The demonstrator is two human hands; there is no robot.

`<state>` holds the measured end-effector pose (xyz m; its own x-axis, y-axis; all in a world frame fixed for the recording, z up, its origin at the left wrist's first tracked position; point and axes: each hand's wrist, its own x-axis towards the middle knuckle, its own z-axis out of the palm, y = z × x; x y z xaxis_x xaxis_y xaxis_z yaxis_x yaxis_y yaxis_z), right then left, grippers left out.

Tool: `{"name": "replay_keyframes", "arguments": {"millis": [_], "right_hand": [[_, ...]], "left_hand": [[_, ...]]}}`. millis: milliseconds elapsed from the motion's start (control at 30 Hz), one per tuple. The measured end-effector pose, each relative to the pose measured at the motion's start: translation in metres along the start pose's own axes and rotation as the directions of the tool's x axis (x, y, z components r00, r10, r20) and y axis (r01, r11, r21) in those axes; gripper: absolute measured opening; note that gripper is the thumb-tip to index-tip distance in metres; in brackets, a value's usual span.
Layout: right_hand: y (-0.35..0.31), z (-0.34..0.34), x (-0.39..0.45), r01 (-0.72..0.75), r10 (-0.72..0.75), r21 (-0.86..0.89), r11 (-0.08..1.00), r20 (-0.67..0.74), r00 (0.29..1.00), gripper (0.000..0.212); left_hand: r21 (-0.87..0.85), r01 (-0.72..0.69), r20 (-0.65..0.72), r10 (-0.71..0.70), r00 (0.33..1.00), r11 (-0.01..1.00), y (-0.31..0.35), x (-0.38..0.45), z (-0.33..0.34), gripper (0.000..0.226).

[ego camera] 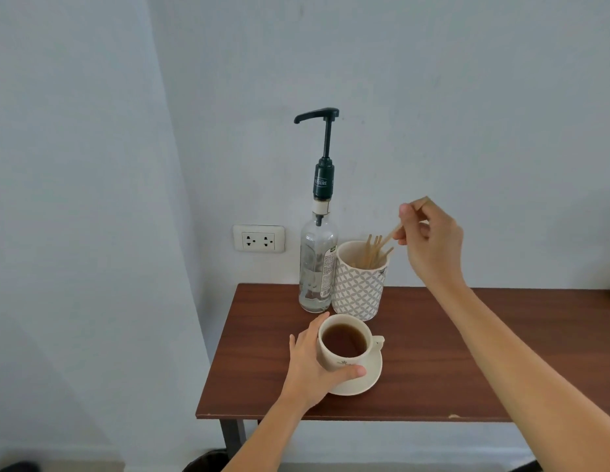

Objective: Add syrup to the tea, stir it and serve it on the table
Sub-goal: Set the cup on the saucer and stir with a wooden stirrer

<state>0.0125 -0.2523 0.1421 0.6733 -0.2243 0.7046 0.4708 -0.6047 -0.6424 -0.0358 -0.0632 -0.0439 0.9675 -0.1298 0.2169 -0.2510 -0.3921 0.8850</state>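
Syrup bottle (316, 267) and stirrer holder (359, 281) stand touching, blocking the worktop's (467, 352) back left; the cup (344, 342) sits just before them. The right side lies open.

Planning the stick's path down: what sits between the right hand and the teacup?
In the head view, the patterned stick holder stands between the right hand and the teacup.

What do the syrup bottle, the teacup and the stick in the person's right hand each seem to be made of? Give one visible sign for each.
Syrup bottle: clear glass, probably; see-through with glints. Its pump is dark plastic.
Teacup: glazed cream ceramic, it seems; thick smooth rim.
Stick in the right hand: likely wood; thin, pale tan, matte.
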Motion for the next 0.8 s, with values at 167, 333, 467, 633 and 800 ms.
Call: {"name": "replay_keyframes", "arguments": {"millis": [167,333,467,633,800], "right_hand": [[-0.004,-0.006,-0.073,-0.019,0.025,-0.025,1.000,0.305,0.952,0.028],[0.004,0.017,-0.108,-0.121,0.114,-0.015,0.993,0.471,0.875,0.023],[0.005,0.021,-0.096,0.018,0.046,-0.135,0.991,0.460,0.887,0.027],[0.011,0.015,-0.097,0.034,0.080,-0.212,0.977,0.504,0.860,0.032],[-0.002,0.024,-0.094,-0.076,0.088,-0.044,0.996,0.529,0.844,0.028]], "left_hand": [[-0.011,-0.025,-0.020,0.024,0.999,1.000,0.000,-0.001,-0.001,0.091],[0.003,-0.020,-0.024,0.020,1.000,1.000,-0.003,0.000,0.000,0.093],[0.012,-0.023,-0.028,0.023,0.999,1.000,-0.003,-0.001,0.001,0.094],[0.007,-0.026,-0.037,0.026,0.999,1.000,-0.002,-0.001,0.001,0.095],[0.017,-0.012,-0.034,0.013,0.999,1.000,-0.002,-0.001,0.001,0.097]]}}
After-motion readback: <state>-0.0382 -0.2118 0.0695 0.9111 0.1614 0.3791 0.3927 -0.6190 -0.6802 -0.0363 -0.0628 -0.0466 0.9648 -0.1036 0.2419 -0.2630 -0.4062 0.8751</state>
